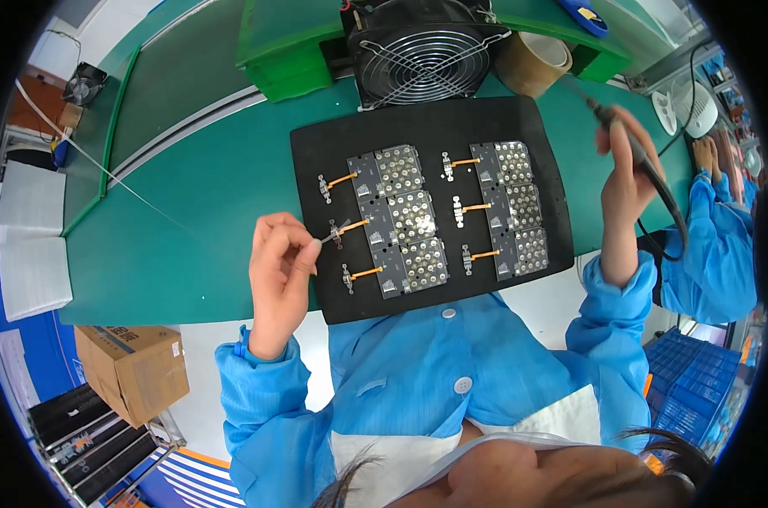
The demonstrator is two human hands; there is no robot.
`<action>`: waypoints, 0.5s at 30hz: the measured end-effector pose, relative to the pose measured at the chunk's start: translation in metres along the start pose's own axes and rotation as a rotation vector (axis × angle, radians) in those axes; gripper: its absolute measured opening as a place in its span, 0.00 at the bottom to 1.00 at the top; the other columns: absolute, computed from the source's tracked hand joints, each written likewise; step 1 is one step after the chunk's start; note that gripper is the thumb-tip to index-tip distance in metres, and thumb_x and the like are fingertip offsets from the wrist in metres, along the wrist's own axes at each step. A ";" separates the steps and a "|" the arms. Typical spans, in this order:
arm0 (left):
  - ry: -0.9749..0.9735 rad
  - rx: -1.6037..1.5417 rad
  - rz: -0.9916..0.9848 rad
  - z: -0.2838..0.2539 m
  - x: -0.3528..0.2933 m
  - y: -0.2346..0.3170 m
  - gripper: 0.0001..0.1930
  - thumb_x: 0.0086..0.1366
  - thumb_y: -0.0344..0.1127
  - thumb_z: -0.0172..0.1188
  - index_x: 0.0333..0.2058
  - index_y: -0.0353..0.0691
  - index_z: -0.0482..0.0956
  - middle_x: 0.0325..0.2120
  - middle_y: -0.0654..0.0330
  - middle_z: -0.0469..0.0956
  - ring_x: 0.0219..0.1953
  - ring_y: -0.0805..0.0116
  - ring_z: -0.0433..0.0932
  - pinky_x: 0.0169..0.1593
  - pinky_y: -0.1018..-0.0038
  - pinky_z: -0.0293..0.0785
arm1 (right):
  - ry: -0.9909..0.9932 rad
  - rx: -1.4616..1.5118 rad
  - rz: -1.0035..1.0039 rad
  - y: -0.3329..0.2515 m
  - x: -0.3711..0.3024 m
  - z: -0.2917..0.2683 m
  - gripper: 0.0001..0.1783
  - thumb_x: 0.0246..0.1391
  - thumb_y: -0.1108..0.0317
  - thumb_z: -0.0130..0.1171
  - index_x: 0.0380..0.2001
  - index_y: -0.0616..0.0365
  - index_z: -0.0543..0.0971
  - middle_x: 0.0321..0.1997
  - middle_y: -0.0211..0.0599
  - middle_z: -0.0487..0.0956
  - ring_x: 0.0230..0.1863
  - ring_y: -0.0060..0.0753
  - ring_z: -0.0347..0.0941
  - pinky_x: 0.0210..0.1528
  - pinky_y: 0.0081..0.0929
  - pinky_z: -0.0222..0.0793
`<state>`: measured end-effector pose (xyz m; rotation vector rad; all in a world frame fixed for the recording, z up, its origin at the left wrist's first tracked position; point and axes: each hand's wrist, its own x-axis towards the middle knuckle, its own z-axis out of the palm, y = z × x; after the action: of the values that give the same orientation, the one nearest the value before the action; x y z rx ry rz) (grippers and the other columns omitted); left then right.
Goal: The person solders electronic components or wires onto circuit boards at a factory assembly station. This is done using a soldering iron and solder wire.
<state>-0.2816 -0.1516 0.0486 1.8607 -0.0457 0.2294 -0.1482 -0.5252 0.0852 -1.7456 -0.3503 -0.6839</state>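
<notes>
Tweezers (331,235) pinched in left hand (280,269) (over tray (316,152)); right hand (625,182) grips soldering iron (646,165).

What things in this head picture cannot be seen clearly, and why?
- Thin piece pinched in the left hand: too small to identify.
- Tip of the soldering tool in the right hand: blurred; the fingers cover its grip.
- Parts on the circuit boards on the black tray: too small.
- Fan and tape roll: cut off by the top edge.
</notes>
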 end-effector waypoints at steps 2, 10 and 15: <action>-0.049 0.112 0.036 0.002 -0.006 0.010 0.04 0.62 0.18 0.53 0.30 0.33 0.70 0.35 0.58 0.66 0.27 0.78 0.70 0.29 0.82 0.68 | 0.054 -0.173 -0.119 0.020 0.021 0.000 0.16 0.56 0.71 0.61 0.47 0.66 0.77 0.32 0.34 0.79 0.32 0.19 0.73 0.36 0.16 0.69; -0.054 0.037 -0.065 0.009 -0.021 0.013 0.08 0.56 0.16 0.59 0.29 0.34 0.70 0.34 0.59 0.66 0.28 0.77 0.67 0.29 0.80 0.68 | -0.078 -0.318 -0.167 0.029 0.011 0.003 0.16 0.52 0.75 0.63 0.46 0.63 0.79 0.40 0.37 0.82 0.42 0.22 0.76 0.48 0.21 0.70; -0.087 0.121 0.029 0.014 -0.025 0.021 0.08 0.54 0.16 0.60 0.28 0.33 0.71 0.34 0.59 0.66 0.29 0.73 0.69 0.31 0.78 0.69 | -0.674 -0.105 -0.107 -0.040 -0.051 0.029 0.16 0.46 0.69 0.67 0.41 0.62 0.81 0.38 0.43 0.82 0.39 0.37 0.80 0.43 0.29 0.74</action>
<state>-0.3072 -0.1737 0.0601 1.9911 -0.1218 0.1744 -0.2029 -0.4805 0.0811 -2.0379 -0.8836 -0.1655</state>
